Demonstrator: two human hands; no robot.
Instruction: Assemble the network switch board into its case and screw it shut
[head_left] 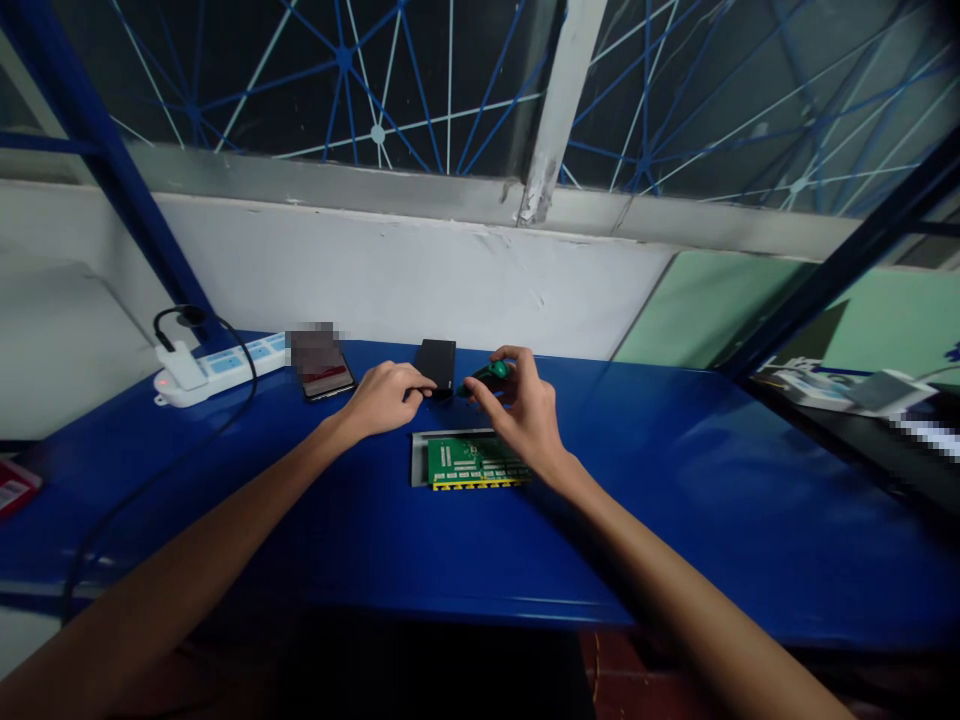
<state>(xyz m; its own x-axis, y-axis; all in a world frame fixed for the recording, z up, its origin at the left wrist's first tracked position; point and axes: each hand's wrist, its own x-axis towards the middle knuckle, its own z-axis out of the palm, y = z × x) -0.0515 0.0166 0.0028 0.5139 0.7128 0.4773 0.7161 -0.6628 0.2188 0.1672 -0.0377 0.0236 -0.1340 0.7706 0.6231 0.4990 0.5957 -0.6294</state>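
A green circuit board (469,462) in a grey metal tray lies on the blue table (675,480) in front of me. Behind it stands a small black box (436,364). My left hand (386,396) is closed in a pinch, its fingertips at the front edge of the black box, holding something too small to make out. My right hand (525,405) is closed around a screwdriver with a green handle (491,374), held just right of the box and above the board's far edge. The screwdriver's tip points towards my left fingertips.
A phone (324,372) lies left of the box. Further left, a white power strip (217,367) with a plugged-in adapter and a black cable running off the table's left edge. A white wall and window rise behind. Another bench with objects stands at the right.
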